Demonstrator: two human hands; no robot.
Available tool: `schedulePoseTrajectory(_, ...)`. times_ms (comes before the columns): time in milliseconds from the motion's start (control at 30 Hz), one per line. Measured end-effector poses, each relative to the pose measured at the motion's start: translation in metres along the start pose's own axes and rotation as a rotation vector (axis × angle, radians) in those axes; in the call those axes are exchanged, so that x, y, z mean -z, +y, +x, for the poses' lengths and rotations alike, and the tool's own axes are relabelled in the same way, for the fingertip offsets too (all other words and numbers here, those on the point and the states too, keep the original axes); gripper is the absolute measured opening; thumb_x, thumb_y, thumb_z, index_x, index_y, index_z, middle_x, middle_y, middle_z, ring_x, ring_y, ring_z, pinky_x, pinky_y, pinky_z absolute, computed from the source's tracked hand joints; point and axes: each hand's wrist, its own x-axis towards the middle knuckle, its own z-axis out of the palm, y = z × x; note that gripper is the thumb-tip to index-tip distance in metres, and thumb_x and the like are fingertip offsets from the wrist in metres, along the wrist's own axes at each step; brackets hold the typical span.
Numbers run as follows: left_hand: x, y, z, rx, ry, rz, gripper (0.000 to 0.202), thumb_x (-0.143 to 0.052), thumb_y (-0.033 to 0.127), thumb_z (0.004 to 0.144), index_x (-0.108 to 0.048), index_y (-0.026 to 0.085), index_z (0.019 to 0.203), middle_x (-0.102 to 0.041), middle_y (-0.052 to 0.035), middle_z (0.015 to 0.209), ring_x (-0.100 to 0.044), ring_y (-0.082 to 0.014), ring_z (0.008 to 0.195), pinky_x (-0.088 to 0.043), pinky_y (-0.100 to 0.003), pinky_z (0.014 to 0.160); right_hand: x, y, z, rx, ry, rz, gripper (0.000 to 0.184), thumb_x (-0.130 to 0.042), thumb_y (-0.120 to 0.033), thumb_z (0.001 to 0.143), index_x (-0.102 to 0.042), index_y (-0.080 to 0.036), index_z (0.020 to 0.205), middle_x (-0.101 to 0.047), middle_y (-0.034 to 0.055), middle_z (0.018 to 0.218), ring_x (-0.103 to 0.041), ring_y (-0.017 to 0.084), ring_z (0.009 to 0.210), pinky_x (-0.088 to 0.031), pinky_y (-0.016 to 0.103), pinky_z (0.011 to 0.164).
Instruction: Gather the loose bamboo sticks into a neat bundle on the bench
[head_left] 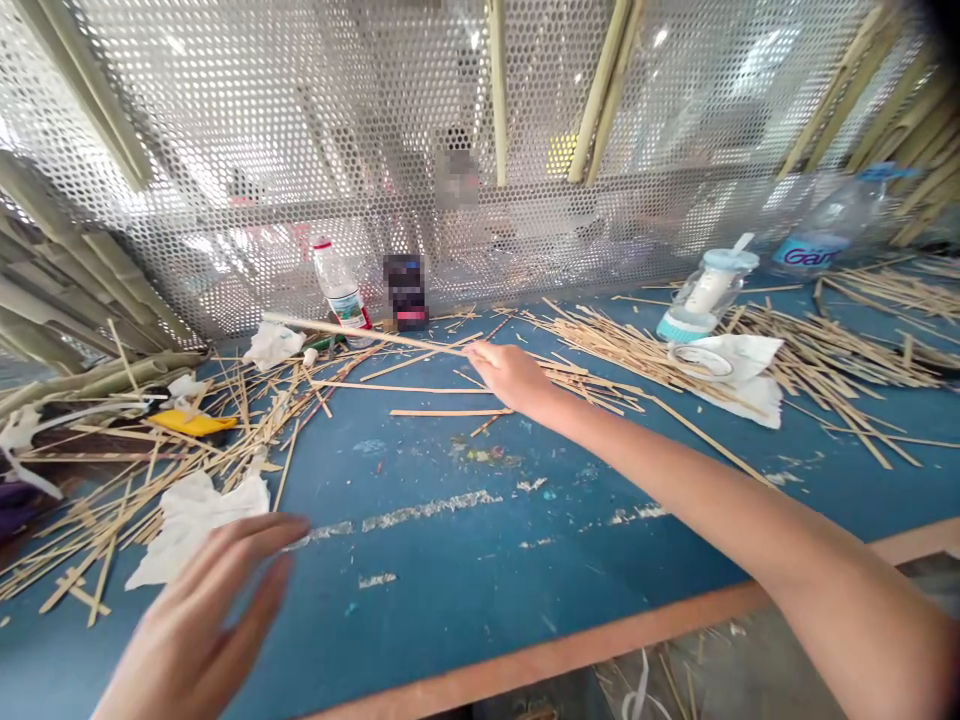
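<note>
My right hand reaches far across the blue table and is closed on the end of a long bamboo strip, which sticks out to the left above the tabletop. My left hand hovers low at the near left with its fingers stretched out and holding nothing, close to a crumpled white tissue. Thin bamboo sticks lie scattered under and around the right hand.
Piles of bamboo sticks cover the right and left of the table. A small water bottle, a dark box, a white-and-teal cup and a tape roll stand near the perforated metal screen. Bamboo poles lean at left.
</note>
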Motion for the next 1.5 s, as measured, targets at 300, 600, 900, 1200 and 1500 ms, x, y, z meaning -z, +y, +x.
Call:
schedulePoseTrajectory(300,-0.11,-0.027,0.158,-0.112,-0.475,-0.08,0.071,-0.025,0.063,0.098,-0.02,0.024,0.157,-0.014,-0.0102,0.165,-0.013,-0.0316,0.151,-0.022,-0.052,0.12,0.002,0.106,-0.024,-0.13,0.097,0.01,0.029,-0.042,-0.022,0.096,-0.067,-0.019,0.109,-0.072,0.0082,0.111,-0.065,0.023,0.102,-0.047,0.032,0.085)
schedulePoseTrajectory(600,-0.171,-0.032,0.255,-0.096,-0.433,-0.099,0.062,-0.014,0.052,0.102,-0.028,0.024,0.155,-0.023,-0.0088,0.163,-0.016,-0.0297,0.151,-0.018,-0.051,0.121,0.001,0.145,-0.027,-0.142,0.209,-0.102,0.033,-0.043,-0.011,0.085,-0.072,-0.018,0.101,-0.07,0.0096,0.101,-0.062,0.025,0.1,-0.047,0.039,0.092)
schedulePoseTrajectory(900,-0.173,0.026,0.249,-0.171,-0.376,-0.098,0.057,-0.018,0.041,0.104,-0.03,0.017,0.154,-0.026,-0.0136,0.161,-0.021,-0.0298,0.149,-0.024,-0.05,0.12,0.055,0.202,-0.032,-0.39,0.242,-0.386,0.047,-0.043,-0.007,0.08,-0.068,-0.016,0.118,-0.067,0.0119,0.118,-0.058,0.028,0.109,-0.042,0.038,0.096)
schedulePoseTrajectory(1200,-0.172,0.058,0.249,-0.439,-0.447,-0.181,0.061,-0.012,0.047,0.104,-0.022,0.018,0.156,-0.017,-0.0082,0.163,-0.012,-0.025,0.152,-0.016,-0.046,0.123,0.059,0.235,-0.039,-0.586,0.082,-0.565,0.044,-0.034,-0.033,0.097,-0.065,-0.011,0.12,-0.064,0.0208,0.124,-0.056,0.035,0.116,-0.035,0.05,0.102)
schedulePoseTrajectory(1500,-0.148,0.085,0.227,-0.619,-0.457,-0.363,0.074,-0.026,0.065,0.097,-0.023,0.022,0.156,-0.011,-0.0102,0.164,-0.006,-0.0304,0.152,-0.003,-0.055,0.123,0.063,0.21,-0.027,-0.53,0.058,-0.556,0.049,-0.023,-0.037,0.102,-0.055,-0.018,0.135,-0.06,0.0151,0.134,-0.056,0.028,0.122,-0.041,0.039,0.098)
